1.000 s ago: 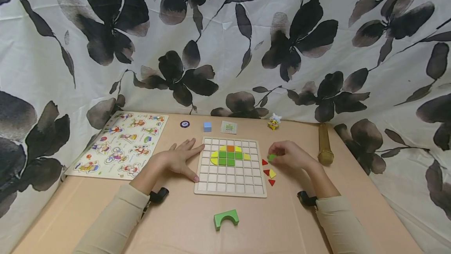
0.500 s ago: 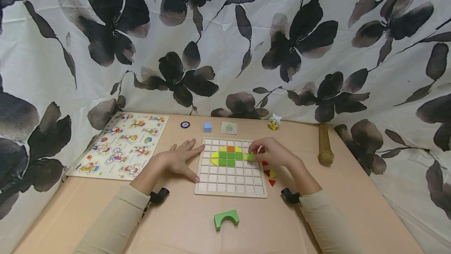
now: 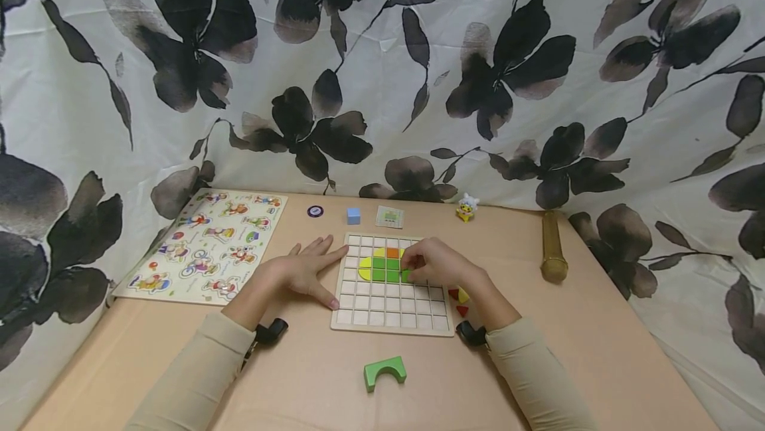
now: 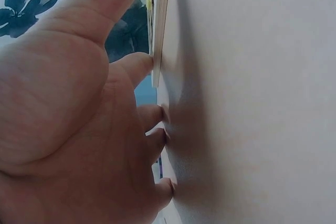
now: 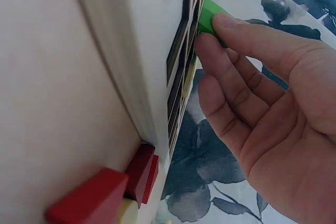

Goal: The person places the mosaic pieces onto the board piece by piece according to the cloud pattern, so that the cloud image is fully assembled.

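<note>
A pale wooden grid board (image 3: 391, 319) lies mid-table, with yellow, orange (image 3: 392, 252) and green tiles (image 3: 384, 270) set in its upper cells. My right hand (image 3: 440, 263) is over the board's right half. Its thumb and fingertips pinch a small green tile (image 5: 208, 15), tilted at the grid just right of the green ones; the hand covers part of the pattern. My left hand (image 3: 301, 273) has its fingers spread, with thumb and index finger touching the board's left edge. In the left wrist view the other fingertips rest on the table.
Red triangular pieces (image 3: 462, 311) and a yellow piece (image 3: 463, 295) lie right of the board. A green arch block (image 3: 384, 372) is in front. Behind are a disc (image 3: 315, 211), blue cube (image 3: 353, 216), card (image 3: 390, 216) and toy figure (image 3: 467, 206). A picture board (image 3: 203, 265) and wooden cylinder (image 3: 553, 248) flank them.
My right hand has moved left with the green tile, from beside the loose pieces to over the board next to the green tiles. The left hand has stayed at the board's edge.
</note>
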Tool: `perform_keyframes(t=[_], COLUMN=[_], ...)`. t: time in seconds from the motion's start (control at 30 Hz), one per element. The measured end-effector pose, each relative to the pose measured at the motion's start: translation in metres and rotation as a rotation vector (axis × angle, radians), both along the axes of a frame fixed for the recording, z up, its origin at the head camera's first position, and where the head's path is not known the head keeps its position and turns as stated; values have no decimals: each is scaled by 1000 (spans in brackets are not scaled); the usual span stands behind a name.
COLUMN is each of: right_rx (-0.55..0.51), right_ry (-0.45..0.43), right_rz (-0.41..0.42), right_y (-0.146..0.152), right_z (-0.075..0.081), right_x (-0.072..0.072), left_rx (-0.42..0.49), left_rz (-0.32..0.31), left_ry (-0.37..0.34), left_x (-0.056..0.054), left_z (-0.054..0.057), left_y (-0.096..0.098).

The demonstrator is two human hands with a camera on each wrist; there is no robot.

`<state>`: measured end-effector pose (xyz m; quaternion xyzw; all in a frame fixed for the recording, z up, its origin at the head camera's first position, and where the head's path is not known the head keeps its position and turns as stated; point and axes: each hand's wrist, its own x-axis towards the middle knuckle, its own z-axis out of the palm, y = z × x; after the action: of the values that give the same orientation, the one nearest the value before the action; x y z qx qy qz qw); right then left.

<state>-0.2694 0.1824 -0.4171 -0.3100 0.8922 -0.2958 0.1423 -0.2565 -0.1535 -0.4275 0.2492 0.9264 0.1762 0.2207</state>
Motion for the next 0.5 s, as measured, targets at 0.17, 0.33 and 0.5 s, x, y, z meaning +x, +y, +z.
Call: perform_keyframes(t=[0.17, 0.33, 0.5], right_rx=[20, 64, 81], right_ry=[6, 38, 26], right_rz=[-31, -35, -42], right_y=[-1, -1, -1], right_z=[-2, -4, -4], right_x=[1, 2, 3], left_rx=[4, -24, -11], left_rz=[-2, -1, -7], left_ry=[-5, 2, 0], left_x=[0, 1, 2], left_z=[0, 2, 3], left_y=[0, 0, 0])
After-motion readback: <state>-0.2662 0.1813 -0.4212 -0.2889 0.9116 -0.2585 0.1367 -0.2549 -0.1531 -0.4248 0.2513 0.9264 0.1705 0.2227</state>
